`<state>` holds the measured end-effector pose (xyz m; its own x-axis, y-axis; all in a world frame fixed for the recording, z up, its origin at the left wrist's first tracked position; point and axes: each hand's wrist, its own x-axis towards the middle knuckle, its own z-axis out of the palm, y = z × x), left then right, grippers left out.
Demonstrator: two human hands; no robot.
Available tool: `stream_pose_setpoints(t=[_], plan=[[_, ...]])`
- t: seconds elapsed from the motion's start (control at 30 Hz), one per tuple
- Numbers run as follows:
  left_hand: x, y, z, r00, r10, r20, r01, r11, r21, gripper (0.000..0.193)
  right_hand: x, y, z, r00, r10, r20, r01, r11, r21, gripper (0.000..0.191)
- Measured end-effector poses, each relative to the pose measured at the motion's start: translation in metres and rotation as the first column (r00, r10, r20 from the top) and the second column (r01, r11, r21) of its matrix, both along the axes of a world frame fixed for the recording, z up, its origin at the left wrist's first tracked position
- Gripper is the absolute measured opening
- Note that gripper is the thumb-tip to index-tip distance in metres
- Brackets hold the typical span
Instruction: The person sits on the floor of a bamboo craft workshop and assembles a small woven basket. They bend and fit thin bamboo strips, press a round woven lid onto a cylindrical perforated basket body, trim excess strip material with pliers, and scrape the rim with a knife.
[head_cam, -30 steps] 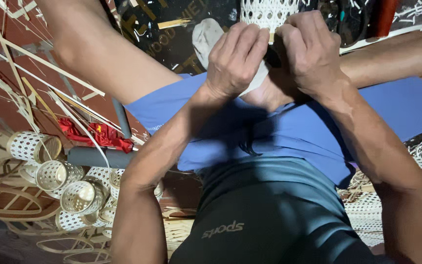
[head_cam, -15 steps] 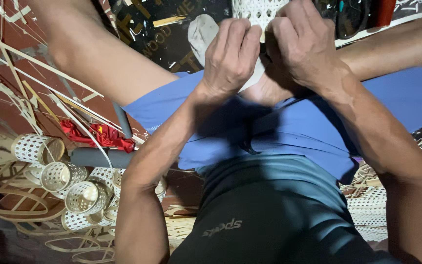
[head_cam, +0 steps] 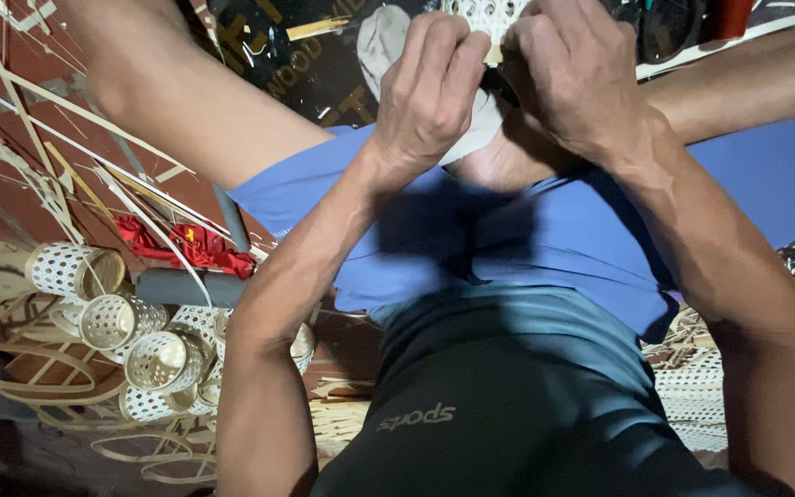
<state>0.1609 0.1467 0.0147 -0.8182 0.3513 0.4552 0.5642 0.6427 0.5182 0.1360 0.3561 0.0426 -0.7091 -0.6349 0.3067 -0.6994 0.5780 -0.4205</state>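
Nearest, lower left: a heap of small white woven cups (head_cam: 131, 345) lies on the floor beside flat bamboo hoops (head_cam: 11, 368).
Beside them: a grey tube (head_cam: 186, 287) with a crumpled red cloth (head_cam: 186, 247) touching it.
Floor, left: loose pale bamboo strips (head_cam: 57, 138) lie crossed on red ground.
Left hand (head_cam: 430, 87): fingers curled shut, pinching the rim of the white woven basket (head_cam: 485, 17).
Right hand (head_cam: 572, 74): closed on the same basket, just beside the left.
Basket's place: top edge, above the knees, mostly cut off.
Farthest: a dark sheet with yellow lettering (head_cam: 296, 55).

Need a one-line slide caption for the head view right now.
Left hand and right hand grip a white woven basket at the top edge, above blue shorts; finished baskets lie beside.
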Motion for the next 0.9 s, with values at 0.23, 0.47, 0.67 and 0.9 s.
stream_pose_setpoints(t=[0.23,0.47,0.67,0.9], plan=[[0.001,-0.003,0.004,0.998,-0.006,0.062,0.005,1.0,0.021,0.025,0.009,-0.001,-0.003,0.997,-0.031,0.069,0.034,0.999,-0.04,0.025],[-0.001,-0.013,0.011,0.991,-0.099,0.088,0.097,0.995,0.031,0.027,0.014,-0.002,-0.005,0.991,-0.053,0.124,0.058,0.998,-0.031,0.029],[-0.002,-0.019,0.007,0.986,-0.13,0.106,0.13,0.991,0.013,0.025,0.01,-0.004,-0.006,0.99,-0.025,0.137,0.028,0.999,-0.021,0.026],[0.003,-0.015,0.008,0.982,-0.145,0.121,0.153,0.987,-0.056,0.026,0.011,-0.005,-0.006,1.0,0.003,-0.027,-0.001,0.998,0.058,0.024]])
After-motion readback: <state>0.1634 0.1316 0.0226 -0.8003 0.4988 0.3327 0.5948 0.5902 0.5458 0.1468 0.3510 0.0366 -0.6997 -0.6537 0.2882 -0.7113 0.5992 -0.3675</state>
